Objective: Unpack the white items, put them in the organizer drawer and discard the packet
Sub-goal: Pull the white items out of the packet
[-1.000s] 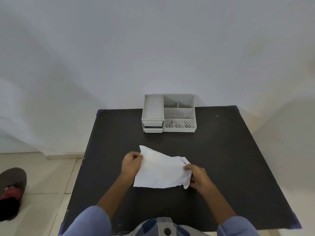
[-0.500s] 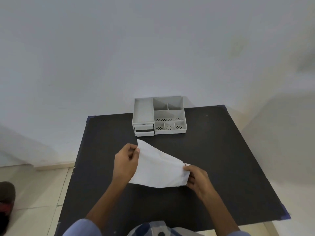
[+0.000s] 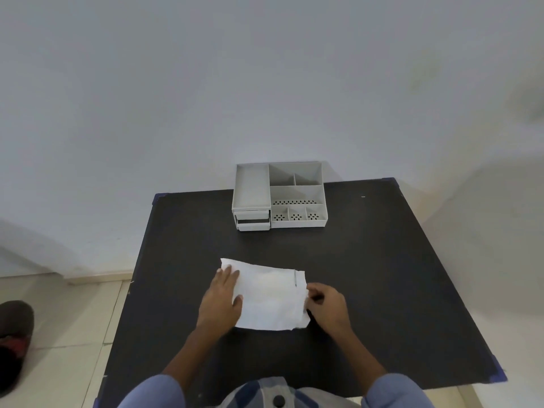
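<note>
A white paper packet (image 3: 269, 295) lies flat on the black table (image 3: 368, 275), near its middle front. My left hand (image 3: 222, 298) rests palm down on the packet's left edge with fingers spread. My right hand (image 3: 326, 307) pinches the packet's right edge with curled fingers. A grey organizer (image 3: 279, 195) stands at the table's far edge against the wall, with two small drawers (image 3: 253, 220) at its front left; the lower drawer is slightly pulled out. The packet's contents are hidden.
A white wall rises right behind the table. A dark shoe (image 3: 13, 340) sits on the tiled floor to the left. The table's corners carry blue tape (image 3: 497, 375).
The packet has come down from a tilted, lifted hold to lie flat on the table. My left hand has shifted from pinching its top corner to pressing on its left edge.
</note>
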